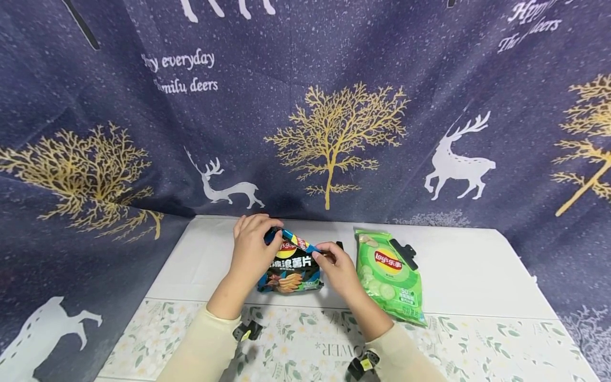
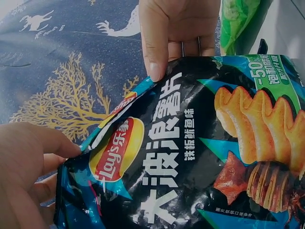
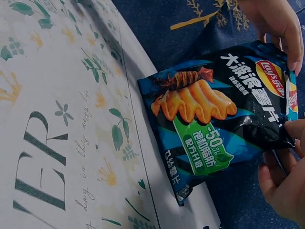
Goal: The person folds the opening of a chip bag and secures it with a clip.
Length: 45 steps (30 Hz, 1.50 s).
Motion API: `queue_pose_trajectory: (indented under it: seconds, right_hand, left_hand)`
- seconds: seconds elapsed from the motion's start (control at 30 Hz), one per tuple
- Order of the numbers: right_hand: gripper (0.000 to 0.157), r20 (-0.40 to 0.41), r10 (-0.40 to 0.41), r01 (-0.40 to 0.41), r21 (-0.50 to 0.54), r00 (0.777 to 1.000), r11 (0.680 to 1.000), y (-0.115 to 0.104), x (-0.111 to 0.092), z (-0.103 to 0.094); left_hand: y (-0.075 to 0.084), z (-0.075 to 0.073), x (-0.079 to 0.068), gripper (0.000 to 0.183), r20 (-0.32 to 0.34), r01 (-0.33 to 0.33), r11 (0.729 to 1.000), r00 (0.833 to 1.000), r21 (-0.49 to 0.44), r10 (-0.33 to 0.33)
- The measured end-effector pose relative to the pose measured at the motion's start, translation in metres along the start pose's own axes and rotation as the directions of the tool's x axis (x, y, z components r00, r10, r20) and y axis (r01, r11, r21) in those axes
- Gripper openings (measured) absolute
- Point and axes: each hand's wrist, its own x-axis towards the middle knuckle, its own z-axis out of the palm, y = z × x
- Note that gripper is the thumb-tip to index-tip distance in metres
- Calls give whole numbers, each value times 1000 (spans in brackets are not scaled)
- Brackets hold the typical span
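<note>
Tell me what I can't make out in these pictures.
Head view: the black bag's left side, partly covered by the left hand.
Head view: the small black piece, partly hidden behind the right hand.
Head view: print under the green bag's logo, too small.
Left wrist view: the rest of the green bag, cut by the top edge.

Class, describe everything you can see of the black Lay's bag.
The black Lay's bag looks like glossy, crinkled plastic film with blue areas. Its front shows a red and yellow logo, white Chinese lettering, ridged chips, reddish squid and a green patch. The top is folded over, showing another logo. Left of the green bag, it faces the head camera, its top corners gripped by the left hand and right hand.
</note>
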Motion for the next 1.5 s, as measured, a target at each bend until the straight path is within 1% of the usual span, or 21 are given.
queue_pose_trajectory:
  seconds: [0.2,0.27,0.5,0.6,0.73,0.87,1.1,1.27,1.5]
  right_hand:
    - [15,-14,10,-10,-10,1000,1000,25,12,1]
    - [16,-17,2,-2,-4,1000,1000,30,13,1]
    - [19,-12,-32,32,3,999,999,32,12,-1]
    - [19,-19,-42,41,-21,999,999,32,12,-3]
    - [21,-48,-76,73,-76,996,994,34,11,-6]
    - [25,-50,-96,92,-78,994,993,36,11,-9]
    - [25,-49,-74,70,-78,996,995,40,13,-13]
    - [24,-58,-80,75,-76,995,994,44,14,-14]
    - [24,-54,-63,56,-124,997,991,44,13,-14]
  left_hand:
    - [1,0,0,13,4,6,1000,1000,-14,-6]
    - [1,0,0,13,5,8,1000,1000,-13,-8]
    - [1,-1,1,12,8,12,1000,1000,-12,-12]
    - [2,-1,1,12,7,15,1000,1000,-9,-15]
    - [3,-2,0,12,1,14,1000,1000,-14,-14]
    - [3,-3,0,13,2,13,1000,1000,-17,-13]
    - [2,-3,0,13,8,20,1000,1000,-18,-20]
    - [1,-2,0,13,8,18,1000,1000,-22,-18]
    - [2,-3,-1,14,17,21,999,1000,-31,-20]
